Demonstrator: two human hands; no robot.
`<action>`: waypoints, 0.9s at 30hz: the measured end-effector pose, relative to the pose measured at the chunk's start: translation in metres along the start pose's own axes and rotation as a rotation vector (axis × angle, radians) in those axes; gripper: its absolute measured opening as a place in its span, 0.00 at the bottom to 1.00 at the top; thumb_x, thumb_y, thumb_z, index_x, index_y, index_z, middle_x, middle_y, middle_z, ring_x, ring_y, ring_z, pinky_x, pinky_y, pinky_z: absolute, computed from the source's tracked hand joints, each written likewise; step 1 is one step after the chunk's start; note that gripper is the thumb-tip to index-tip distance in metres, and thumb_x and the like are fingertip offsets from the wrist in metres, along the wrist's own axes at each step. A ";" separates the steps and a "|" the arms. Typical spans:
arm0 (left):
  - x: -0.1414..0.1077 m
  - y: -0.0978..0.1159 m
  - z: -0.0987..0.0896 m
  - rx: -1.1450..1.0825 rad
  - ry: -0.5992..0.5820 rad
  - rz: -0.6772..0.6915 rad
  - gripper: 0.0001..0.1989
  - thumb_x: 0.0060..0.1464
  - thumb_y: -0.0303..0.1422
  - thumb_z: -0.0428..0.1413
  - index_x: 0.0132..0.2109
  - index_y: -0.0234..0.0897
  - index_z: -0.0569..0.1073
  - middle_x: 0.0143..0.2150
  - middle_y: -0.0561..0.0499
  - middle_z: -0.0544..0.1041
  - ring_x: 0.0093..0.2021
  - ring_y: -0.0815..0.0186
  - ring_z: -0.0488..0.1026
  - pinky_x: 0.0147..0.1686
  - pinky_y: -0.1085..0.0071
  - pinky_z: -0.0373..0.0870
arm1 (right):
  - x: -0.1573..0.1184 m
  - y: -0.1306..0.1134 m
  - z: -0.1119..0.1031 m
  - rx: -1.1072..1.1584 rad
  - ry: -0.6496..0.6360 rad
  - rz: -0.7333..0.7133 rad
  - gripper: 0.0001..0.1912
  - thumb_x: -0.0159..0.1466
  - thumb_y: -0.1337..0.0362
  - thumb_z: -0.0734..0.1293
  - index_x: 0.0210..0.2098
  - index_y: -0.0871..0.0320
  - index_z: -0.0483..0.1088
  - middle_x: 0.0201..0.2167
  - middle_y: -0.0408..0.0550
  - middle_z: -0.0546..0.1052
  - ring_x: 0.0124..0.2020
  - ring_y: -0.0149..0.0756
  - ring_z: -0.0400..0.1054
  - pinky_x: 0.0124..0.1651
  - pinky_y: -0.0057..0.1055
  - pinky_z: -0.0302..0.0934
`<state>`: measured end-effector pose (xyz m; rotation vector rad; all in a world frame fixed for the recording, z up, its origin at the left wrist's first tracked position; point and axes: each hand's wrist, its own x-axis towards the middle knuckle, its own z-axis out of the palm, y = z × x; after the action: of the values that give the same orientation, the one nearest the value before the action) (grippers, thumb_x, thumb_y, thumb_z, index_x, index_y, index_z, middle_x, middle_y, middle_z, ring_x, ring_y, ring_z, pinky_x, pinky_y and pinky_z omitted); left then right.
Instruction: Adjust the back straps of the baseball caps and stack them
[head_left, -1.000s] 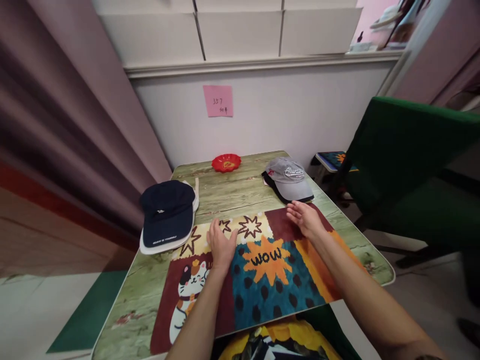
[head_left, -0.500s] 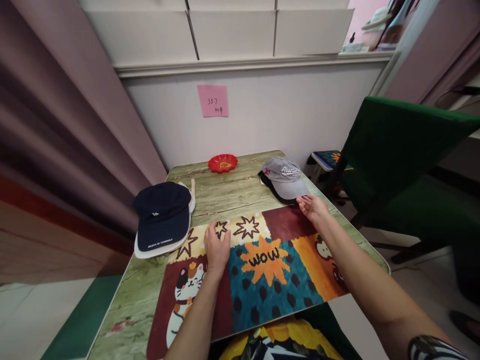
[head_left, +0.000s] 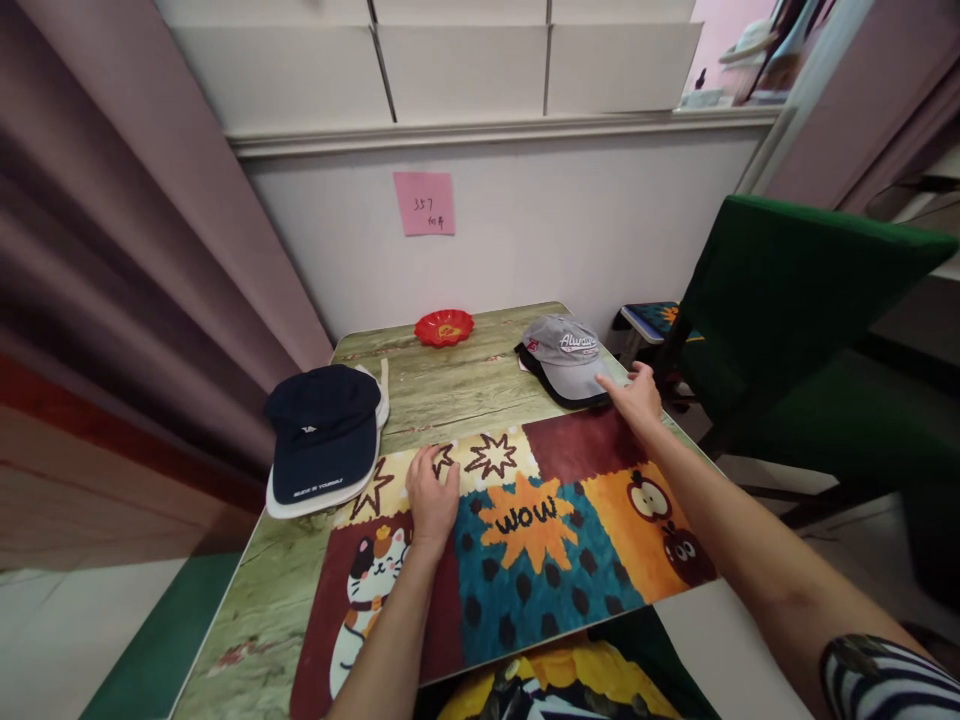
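Note:
On the patterned mat (head_left: 525, 610), my left hand (head_left: 433, 493) rests near its upper edge, fingers somewhat apart and holding nothing. My right hand (head_left: 636, 395) is at the right side of the brim of the grey cap (head_left: 564, 350), thumb and fingers spread, the thumb by the brim. A black brim shows beneath the grey one, so another cap seems to lie under it. At the left of the table, a navy cap (head_left: 322, 425) sits over a white one (head_left: 289, 510), their brims toward me.
A red scalloped dish (head_left: 444, 328) stands at the back of the wooden table (head_left: 442, 385). A pink note (head_left: 424, 204) is on the wall. At the right stands a green-covered chair (head_left: 810, 290), with a small low table (head_left: 637, 318) behind it. Curtains hang at the left.
My right hand has moved up and slightly right along the grey cap's brim, and its fingers have spread. My left hand has stayed in place.

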<state>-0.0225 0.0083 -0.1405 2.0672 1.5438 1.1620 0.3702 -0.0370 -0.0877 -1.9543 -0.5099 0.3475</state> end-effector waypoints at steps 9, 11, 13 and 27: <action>-0.001 -0.003 0.003 -0.004 0.022 -0.002 0.16 0.57 0.38 0.54 0.50 0.35 0.73 0.56 0.36 0.74 0.60 0.48 0.70 0.64 0.49 0.64 | 0.023 -0.012 0.034 -0.478 -0.216 -0.131 0.76 0.38 0.40 0.81 0.74 0.61 0.42 0.66 0.73 0.63 0.68 0.67 0.56 0.65 0.59 0.51; -0.001 -0.004 0.003 -0.009 0.023 0.000 0.16 0.57 0.38 0.54 0.49 0.36 0.73 0.55 0.36 0.75 0.60 0.48 0.71 0.64 0.49 0.64 | 0.024 -0.009 0.038 -0.444 -0.219 -0.096 0.73 0.40 0.44 0.82 0.73 0.62 0.44 0.64 0.73 0.64 0.67 0.68 0.58 0.63 0.57 0.54; 0.000 -0.004 0.004 -0.012 0.023 -0.001 0.15 0.57 0.38 0.54 0.48 0.37 0.74 0.55 0.37 0.75 0.59 0.49 0.71 0.64 0.49 0.64 | 0.023 -0.007 0.041 -0.443 -0.184 -0.090 0.70 0.42 0.45 0.82 0.72 0.62 0.46 0.63 0.73 0.64 0.66 0.68 0.59 0.63 0.58 0.53; 0.002 -0.002 0.002 -0.034 0.020 -0.006 0.12 0.57 0.38 0.54 0.44 0.37 0.76 0.54 0.38 0.76 0.58 0.50 0.72 0.63 0.50 0.66 | 0.016 -0.030 0.039 0.215 0.052 -0.046 0.51 0.46 0.63 0.81 0.65 0.58 0.60 0.67 0.61 0.62 0.69 0.54 0.55 0.69 0.45 0.55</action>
<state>-0.0217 0.0109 -0.1422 2.0340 1.5267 1.2021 0.3609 0.0127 -0.0774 -1.7362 -0.4638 0.3083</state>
